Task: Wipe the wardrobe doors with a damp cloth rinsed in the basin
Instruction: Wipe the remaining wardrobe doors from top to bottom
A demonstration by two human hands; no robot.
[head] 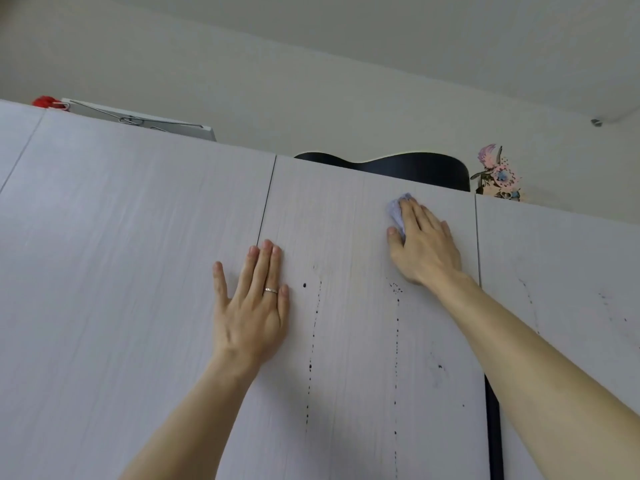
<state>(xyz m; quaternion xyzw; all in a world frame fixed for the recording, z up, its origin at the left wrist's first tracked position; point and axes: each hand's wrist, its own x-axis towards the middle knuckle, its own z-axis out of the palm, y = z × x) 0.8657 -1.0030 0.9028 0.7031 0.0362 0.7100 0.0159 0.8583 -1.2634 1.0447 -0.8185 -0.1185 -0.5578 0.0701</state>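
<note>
pressing the cloth (396,211) near the middle door's (346,358) top edge, the right hand (427,247) lays flat fingers over it; left hand (251,306) rests spread and empty lower on that door; i'd drag down, since dark drips (397,320) lie straight below the cloth.

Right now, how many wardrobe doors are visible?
4. A sliver at far left, a wide door beside it, the middle door under the right hand and cloth, another door at far right. More may lie outside view.
</note>
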